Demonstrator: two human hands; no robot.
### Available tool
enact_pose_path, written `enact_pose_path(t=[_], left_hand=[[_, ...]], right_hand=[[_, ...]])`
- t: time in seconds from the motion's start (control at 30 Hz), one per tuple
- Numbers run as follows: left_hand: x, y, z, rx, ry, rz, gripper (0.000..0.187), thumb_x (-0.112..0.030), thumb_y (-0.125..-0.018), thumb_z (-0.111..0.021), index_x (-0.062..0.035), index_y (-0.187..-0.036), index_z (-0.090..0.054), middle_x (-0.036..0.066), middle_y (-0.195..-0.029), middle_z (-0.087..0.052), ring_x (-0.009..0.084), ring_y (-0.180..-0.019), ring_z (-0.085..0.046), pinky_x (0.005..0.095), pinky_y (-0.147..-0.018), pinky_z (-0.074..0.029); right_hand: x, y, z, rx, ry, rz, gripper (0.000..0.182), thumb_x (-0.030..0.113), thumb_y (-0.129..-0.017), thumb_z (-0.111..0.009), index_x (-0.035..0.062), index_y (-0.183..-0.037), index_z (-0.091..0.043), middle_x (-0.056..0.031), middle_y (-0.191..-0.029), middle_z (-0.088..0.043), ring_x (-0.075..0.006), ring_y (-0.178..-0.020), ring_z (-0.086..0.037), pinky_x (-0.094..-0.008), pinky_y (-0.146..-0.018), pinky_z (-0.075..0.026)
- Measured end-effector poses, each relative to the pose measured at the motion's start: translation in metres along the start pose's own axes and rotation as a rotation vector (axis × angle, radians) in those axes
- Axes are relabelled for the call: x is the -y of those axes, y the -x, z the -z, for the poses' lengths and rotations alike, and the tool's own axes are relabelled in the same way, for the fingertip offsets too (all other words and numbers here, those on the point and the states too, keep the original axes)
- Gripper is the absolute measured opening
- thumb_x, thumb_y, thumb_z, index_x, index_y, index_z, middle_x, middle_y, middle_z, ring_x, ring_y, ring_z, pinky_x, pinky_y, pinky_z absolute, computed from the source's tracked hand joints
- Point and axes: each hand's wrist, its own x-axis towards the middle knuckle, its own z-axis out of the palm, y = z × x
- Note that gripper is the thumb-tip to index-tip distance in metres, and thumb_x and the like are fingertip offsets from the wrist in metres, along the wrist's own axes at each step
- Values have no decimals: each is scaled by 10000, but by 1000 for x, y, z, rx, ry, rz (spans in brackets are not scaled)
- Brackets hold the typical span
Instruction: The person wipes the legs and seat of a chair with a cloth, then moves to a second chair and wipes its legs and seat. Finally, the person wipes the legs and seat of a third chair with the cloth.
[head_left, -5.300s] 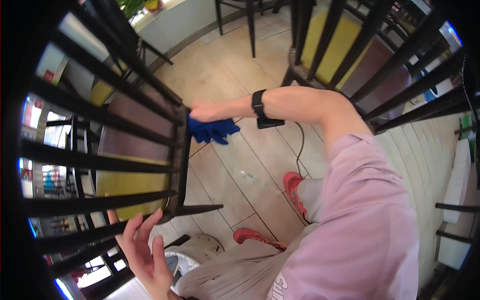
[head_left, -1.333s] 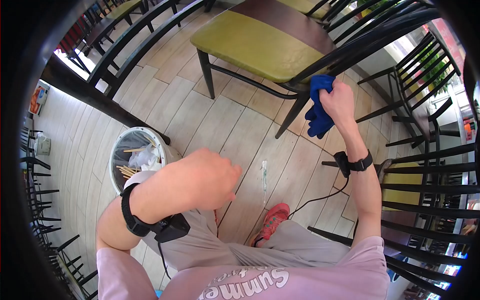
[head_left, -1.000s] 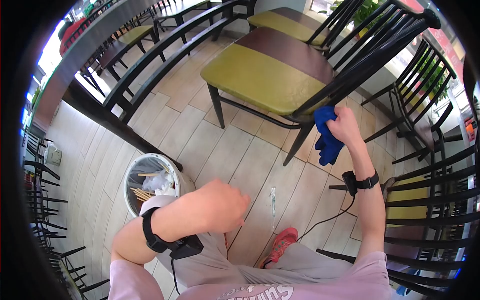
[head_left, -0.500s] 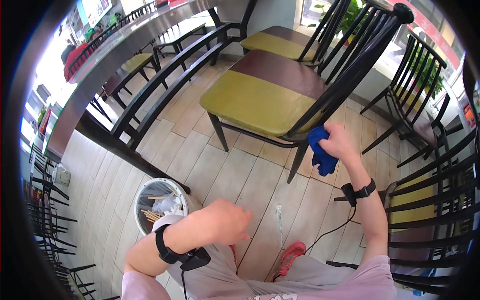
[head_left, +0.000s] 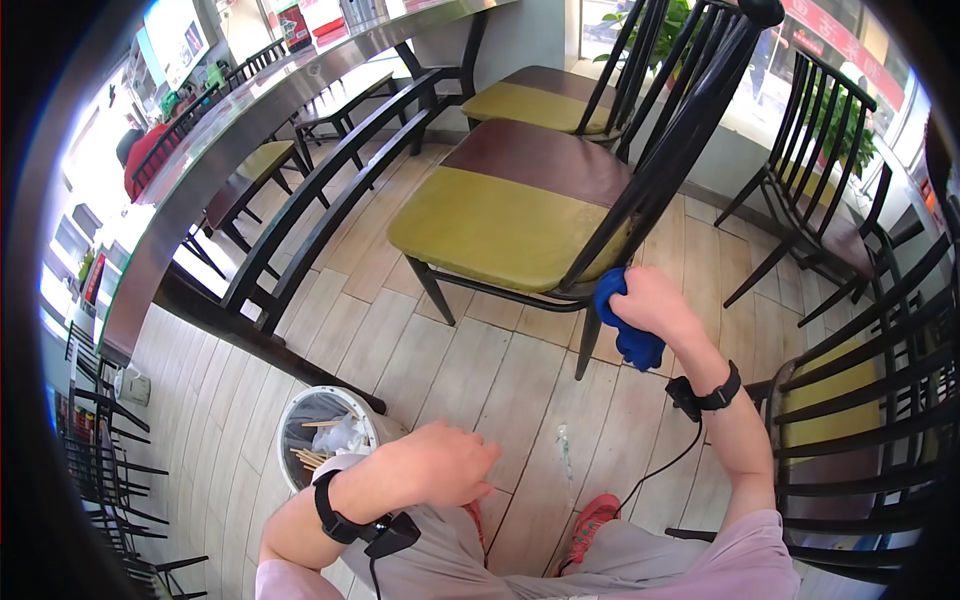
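Note:
My right hand [head_left: 650,302] is closed on a blue cloth [head_left: 638,340], which hangs below the fingers and touches the rear leg of a chair just under its seat. That chair [head_left: 500,225] has a green and brown seat and a black spindle back. My left hand [head_left: 455,463] hovers over my left knee, its fingers loosely curled and partly apart, holding nothing. Beside it stands a white bin [head_left: 290,425] with a clear liner, wooden sticks and crumpled tissue inside.
A long table [head_left: 190,190] with a dark frame [head_left: 260,345] runs along the left. More chairs stand behind and at the right [head_left: 830,420]. A strip of litter [head_left: 566,452] lies on the tiles. A person in red [head_left: 148,160] sits far left.
My right hand and the blue cloth have moved slightly left and down, now against the chair leg. The view has shifted a little, and my left hand stays near my knee.

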Motion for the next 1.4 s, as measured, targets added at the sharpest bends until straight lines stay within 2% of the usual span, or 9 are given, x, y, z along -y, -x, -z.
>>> enact_pose_path(t=[0.27, 0.73, 0.9, 0.97, 1.03, 1.1, 1.17, 1.3, 1.4], left_hand=[[-4, -4, 1, 7, 9, 25, 465, -424, -980, -599, 9, -1149, -585, 208, -962, -692, 431, -916, -672, 490, -845, -534], [-10, 5, -6, -47, -26, 29, 463, -432, -977, -601, 14, -1103, -597, 207, -930, -701, 422, -893, -686, 495, -782, -555], [-1, 3, -7, -52, 43, 28, 455, -434, -972, -609, 2, -1106, -604, 209, -915, -698, 424, -898, -685, 498, -782, -550], [0, 5, -2, -45, 54, 49, 460, -436, -969, -613, 1, -1111, -605, 210, -921, -698, 424, -900, -685, 497, -785, -549], [1, 6, -4, -36, 63, 70, 464, -438, -966, -617, 1, -1116, -605, 211, -926, -698, 424, -902, -685, 496, -788, -548], [4, 7, -7, -62, 44, 35, 474, -443, -963, -623, -1, -1133, -607, 212, -934, -700, 423, -899, -684, 496, -798, -547], [3, 11, -4, -55, 46, 32, 479, -447, -965, -622, -1, -1139, -607, 213, -938, -702, 425, -897, -682, 497, -802, -544], [8, 15, -8, -63, 59, 21, 489, -454, -976, -609, 4, -1148, -605, 217, -940, -702, 432, -898, -676, 493, -829, -534], [8, 19, -2, -56, 73, 45, 495, -457, -985, -596, 9, -1153, -597, 217, -935, -701, 432, -910, -674, 486, -852, -525]], right_hand=[[4, -4, 1, 101, 66, -59, 401, 220, -746, -551, -89, -925, -732, -302, -929, -713, -453, -878, -705, -473, -836, -579], [-3, 2, -13, 14, 51, -5, 399, 286, -802, -572, -67, -895, -733, -277, -873, -716, -442, -842, -707, -484, -792, -583], [38, 27, -13, 565, -76, 257, 364, 331, -797, -638, 4, -910, -747, -223, -870, -732, -396, -833, -712, -443, -760, -576], [54, 33, -17, 564, -78, 337, 380, 334, -795, -656, -16, -920, -734, -228, -883, -728, -393, -873, -706, -433, -784, -567], [68, 37, -18, 444, -117, 495, 291, 223, -789, -640, -15, -948, -692, -193, -804, -710, -344, -808, -705, -409, -751, -559], [78, 38, -21, 428, -120, 452, 342, 178, -779, -658, -3, -1069, -646, -189, -921, -700, -369, -841, -697, -435, -757, -558], [83, 38, -25, 92, -59, 552, 444, 183, -778, -701, 29, -1180, -593, -230, -1189, -641, -415, -906, -695, -474, -815, -563], [86, 32, -32, -200, 159, 469, 430, 142, -760, -713, -16, -1117, -532, -189, -1218, -557, -363, -831, -713, -462, -687, -583], [74, 27, -35, -212, 296, 391, 363, 140, -775, -703, -25, -1064, -558, -165, -1150, -552, -327, -757, -708, -441, -626, -579]])
